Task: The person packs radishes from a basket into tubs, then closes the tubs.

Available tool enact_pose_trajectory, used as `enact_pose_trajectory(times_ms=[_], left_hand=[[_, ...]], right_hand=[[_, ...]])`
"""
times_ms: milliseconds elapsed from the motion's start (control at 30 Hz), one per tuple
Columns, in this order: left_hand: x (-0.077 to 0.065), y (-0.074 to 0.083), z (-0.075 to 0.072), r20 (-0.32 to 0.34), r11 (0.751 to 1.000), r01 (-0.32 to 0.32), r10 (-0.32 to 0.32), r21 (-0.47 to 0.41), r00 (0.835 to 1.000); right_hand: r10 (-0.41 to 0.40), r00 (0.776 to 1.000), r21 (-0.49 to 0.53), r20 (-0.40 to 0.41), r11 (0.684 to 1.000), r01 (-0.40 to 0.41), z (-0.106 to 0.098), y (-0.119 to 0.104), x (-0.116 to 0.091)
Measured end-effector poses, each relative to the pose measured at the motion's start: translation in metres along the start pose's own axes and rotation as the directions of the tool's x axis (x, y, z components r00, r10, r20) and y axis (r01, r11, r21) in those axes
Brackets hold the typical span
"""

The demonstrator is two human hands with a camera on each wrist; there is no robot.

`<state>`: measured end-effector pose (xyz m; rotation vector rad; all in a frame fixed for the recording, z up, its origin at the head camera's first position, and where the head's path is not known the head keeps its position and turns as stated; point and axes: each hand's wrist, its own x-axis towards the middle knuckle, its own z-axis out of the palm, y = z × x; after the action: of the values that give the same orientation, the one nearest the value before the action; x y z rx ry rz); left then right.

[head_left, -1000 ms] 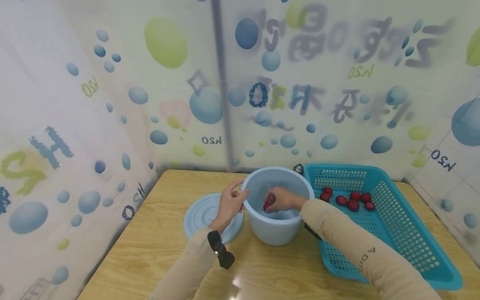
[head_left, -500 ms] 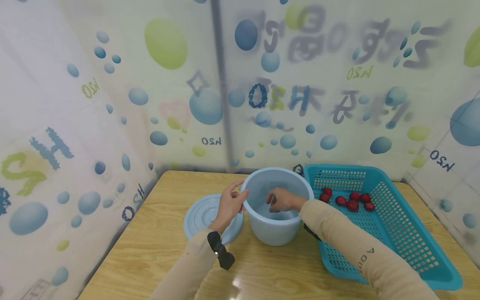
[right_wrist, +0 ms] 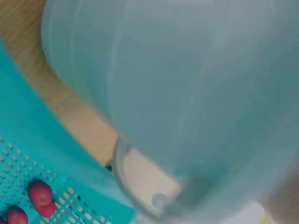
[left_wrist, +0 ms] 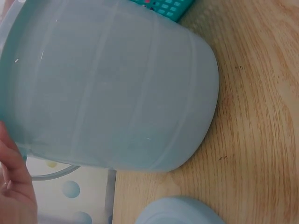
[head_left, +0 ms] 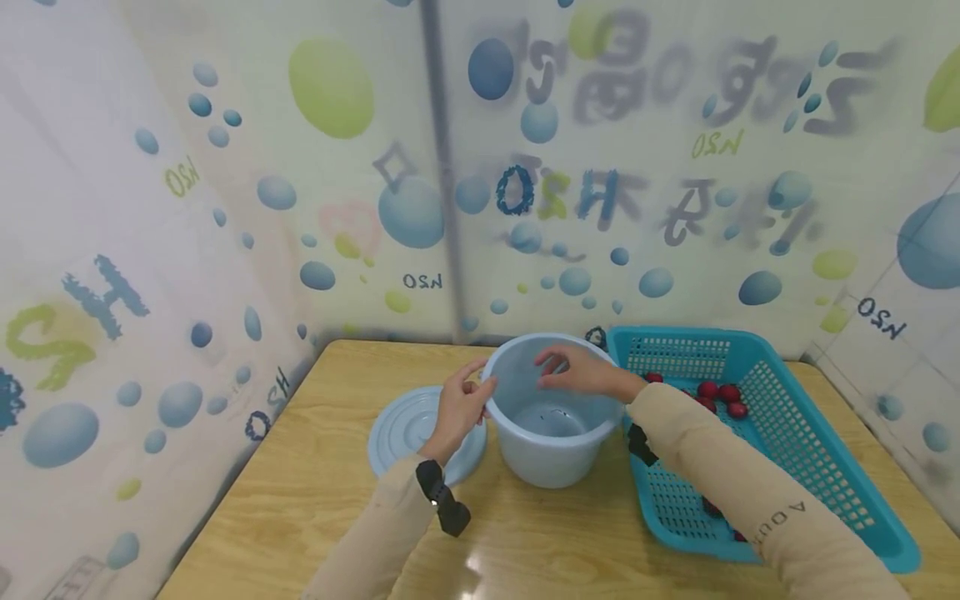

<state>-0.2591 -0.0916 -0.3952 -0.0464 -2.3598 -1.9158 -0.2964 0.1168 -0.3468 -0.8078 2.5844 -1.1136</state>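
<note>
A light blue plastic bucket stands upright on the wooden table. My left hand grips its left rim between thumb and fingers; part of that hand also shows in the left wrist view. Over the bucket's mouth is my right hand, fingers loosely bent, with nothing seen in them. Small dark marks show on the bucket's inside floor; the inner near wall is hidden. To the right, several round, dark-red, plum-like fruits lie in a teal perforated basket. The right wrist view shows the bucket's side and fruits.
A light blue round lid lies flat on the table, left of the bucket and partly behind my left hand. My right forearm crosses over the basket, hiding part of it. A patterned wall covering rises right behind the table.
My right hand held a red fruit low inside the bucket, then let it go. It has since risen toward the rim, its forearm shifting right. The left hand keeps its place.
</note>
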Motion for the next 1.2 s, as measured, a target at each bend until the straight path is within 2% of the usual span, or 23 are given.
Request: enact_pose_trajectory(times_ms=[233, 433, 600, 833, 1000, 1200], left_hand=[[0.003, -0.001, 0.000, -0.007, 1.000, -0.006, 0.006, -0.020, 1.000], [0.001, -0.002, -0.002, -0.004, 0.999, -0.019, 0.019, -0.025, 1.000], [0.001, -0.002, -0.004, -0.010, 0.999, -0.028, 0.027, -0.037, 1.000], [0.001, -0.003, -0.003, -0.009, 1.000, -0.012, 0.012, -0.028, 1.000], [0.001, -0.004, -0.002, -0.016, 1.000, 0.007, -0.007, -0.020, 1.000], [0.000, -0.002, 0.001, 0.002, 1.000, 0.010, -0.010, -0.020, 1.000]], right_hand=[[-0.073, 0.994, 0.040, -0.087, 0.996, 0.077, -0.032, -0.003, -0.036], [-0.020, 0.982, 0.042, -0.186, 0.999, 0.029, -0.056, 0.005, -0.082], [0.027, 0.966, 0.009, -0.257, 1.000, -0.026, -0.067, 0.014, -0.112], [-0.011, 0.961, -0.020, -0.277, 1.000, 0.006, -0.059, 0.041, -0.148], [0.024, 0.956, -0.056, -0.293, 0.998, -0.042, -0.043, 0.064, -0.171], [0.053, 0.961, -0.038, -0.270, 0.997, -0.066, -0.029, 0.081, -0.191]])
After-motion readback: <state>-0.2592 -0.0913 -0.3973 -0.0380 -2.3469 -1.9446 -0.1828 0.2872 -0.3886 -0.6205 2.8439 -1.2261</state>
